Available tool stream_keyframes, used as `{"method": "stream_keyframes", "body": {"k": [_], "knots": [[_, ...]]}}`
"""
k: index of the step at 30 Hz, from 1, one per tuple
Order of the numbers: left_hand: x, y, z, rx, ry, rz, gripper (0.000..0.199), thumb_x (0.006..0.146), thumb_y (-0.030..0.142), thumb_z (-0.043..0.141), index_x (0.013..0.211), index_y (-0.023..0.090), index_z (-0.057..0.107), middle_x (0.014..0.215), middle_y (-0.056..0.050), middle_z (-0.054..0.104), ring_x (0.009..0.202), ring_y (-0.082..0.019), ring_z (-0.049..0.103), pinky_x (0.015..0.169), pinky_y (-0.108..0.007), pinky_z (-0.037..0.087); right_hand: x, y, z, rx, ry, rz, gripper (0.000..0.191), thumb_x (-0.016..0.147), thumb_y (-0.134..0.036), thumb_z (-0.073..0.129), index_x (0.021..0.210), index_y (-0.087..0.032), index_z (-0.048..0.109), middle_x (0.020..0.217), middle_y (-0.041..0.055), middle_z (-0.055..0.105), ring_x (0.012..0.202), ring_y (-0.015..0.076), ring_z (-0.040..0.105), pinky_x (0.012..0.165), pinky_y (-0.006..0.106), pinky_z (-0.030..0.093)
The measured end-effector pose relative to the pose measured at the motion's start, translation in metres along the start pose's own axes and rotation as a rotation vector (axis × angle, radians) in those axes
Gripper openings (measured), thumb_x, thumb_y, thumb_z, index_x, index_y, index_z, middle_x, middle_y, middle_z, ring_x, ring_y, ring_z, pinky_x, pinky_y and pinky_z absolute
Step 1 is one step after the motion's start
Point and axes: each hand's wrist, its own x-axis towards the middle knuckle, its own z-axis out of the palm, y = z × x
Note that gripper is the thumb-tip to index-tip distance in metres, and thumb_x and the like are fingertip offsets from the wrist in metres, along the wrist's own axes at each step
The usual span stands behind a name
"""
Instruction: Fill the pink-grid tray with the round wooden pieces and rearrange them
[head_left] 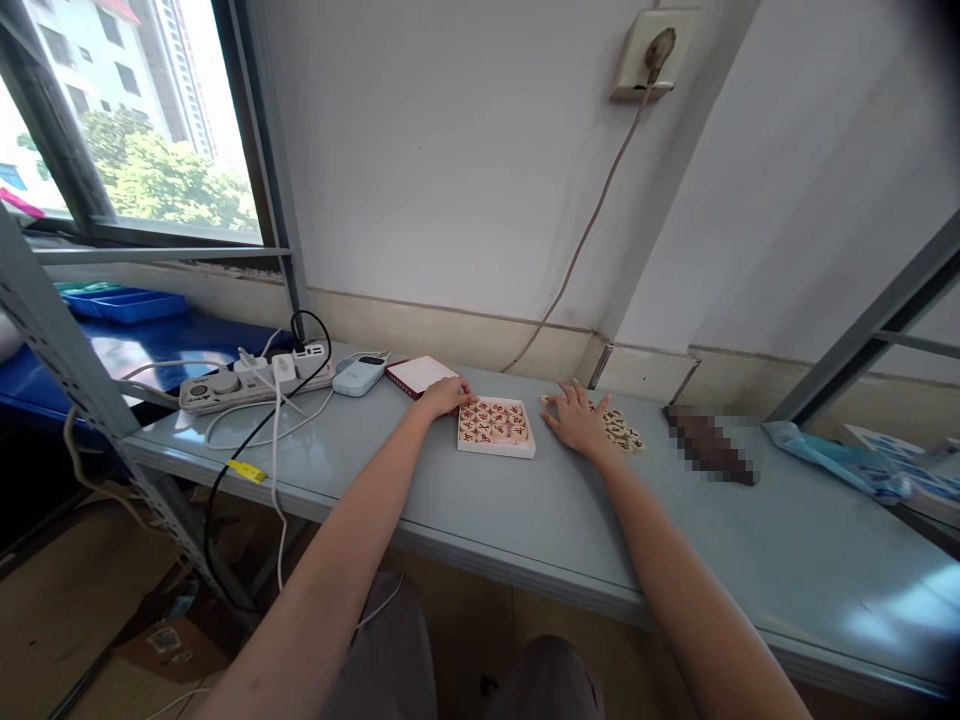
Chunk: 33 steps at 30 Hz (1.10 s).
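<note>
A white box (496, 451) stands on the grey table, holding rows of round Chinese chess pieces (484, 424) with red characters. My left hand (444, 396) is at the box's far left corner, its fingertips bent down at the rim; whether they grip a piece is too small to make out. To the right of the box, my right hand (576, 422) lies palm down with fingers spread at the edge of a group of loose chess pieces (621, 432) with dark characters, partly covering them. A red-edged box lid (424, 375) lies behind my left hand.
On the left are a power strip (217, 390) with plugs and cables, a white power bank (361, 376) and a yellow tag (247, 471). A blurred brown object (709, 445) and a blue plastic bag (832, 462) lie on the right. A wall bounds the table's back.
</note>
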Motion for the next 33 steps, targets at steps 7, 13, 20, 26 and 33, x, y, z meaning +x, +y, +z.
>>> {"method": "stream_keyframes", "body": {"k": [7, 13, 20, 26, 33], "knots": [[0.004, -0.005, 0.003, 0.0, -0.016, -0.004, 0.033, 0.079, 0.048, 0.051, 0.092, 0.02, 0.062, 0.068, -0.002, 0.065, 0.066, -0.017, 0.059, 0.062, -0.024, 0.039, -0.003, -0.011, -0.016, 0.045, 0.063, -0.079, 0.026, 0.086, -0.034, 0.04, 0.092, -0.017, 0.059, 0.094, 0.0095, 0.066, 0.101, 0.0256, 0.052, 0.097, 0.065, 0.009], [0.006, -0.007, 0.005, 0.0, 0.015, 0.018, 0.033, 0.077, 0.05, 0.053, 0.089, 0.02, 0.062, 0.076, -0.002, 0.066, 0.068, -0.016, 0.059, 0.061, -0.023, 0.038, -0.004, -0.011, -0.039, 0.209, 0.12, -0.094, 0.032, 0.085, -0.042, 0.043, 0.1, -0.022, 0.062, 0.1, 0.0072, 0.067, 0.104, 0.0274, 0.05, 0.099, 0.059, 0.014], [0.004, -0.003, 0.003, -0.012, -0.016, -0.016, 0.034, 0.078, 0.049, 0.052, 0.092, 0.019, 0.061, 0.061, 0.0, 0.062, 0.058, -0.015, 0.057, 0.06, -0.024, 0.038, -0.015, -0.032, -0.072, 0.614, -0.223, -0.337, 0.039, 0.078, -0.052, 0.049, 0.103, -0.027, 0.064, 0.115, 0.0032, 0.06, 0.107, 0.0237, 0.05, 0.091, 0.036, 0.035], [0.003, -0.003, 0.003, -0.019, -0.019, -0.024, 0.034, 0.077, 0.049, 0.053, 0.09, 0.019, 0.062, 0.062, 0.0, 0.062, 0.06, -0.015, 0.057, 0.058, -0.023, 0.038, -0.019, -0.042, -0.074, 0.579, -0.357, -0.421, 0.043, 0.076, -0.054, 0.049, 0.111, -0.029, 0.058, 0.118, 0.0032, 0.054, 0.112, 0.0234, 0.043, 0.095, 0.037, 0.031], [0.004, -0.004, 0.003, -0.038, -0.018, -0.016, 0.035, 0.077, 0.05, 0.053, 0.089, 0.019, 0.062, 0.066, -0.001, 0.064, 0.063, -0.016, 0.058, 0.059, -0.023, 0.038, -0.017, -0.043, -0.066, 0.451, -0.359, -0.395, 0.034, 0.08, -0.051, 0.044, 0.078, -0.028, 0.069, 0.105, 0.0026, 0.056, 0.104, 0.0242, 0.046, 0.096, 0.042, 0.026]]}}
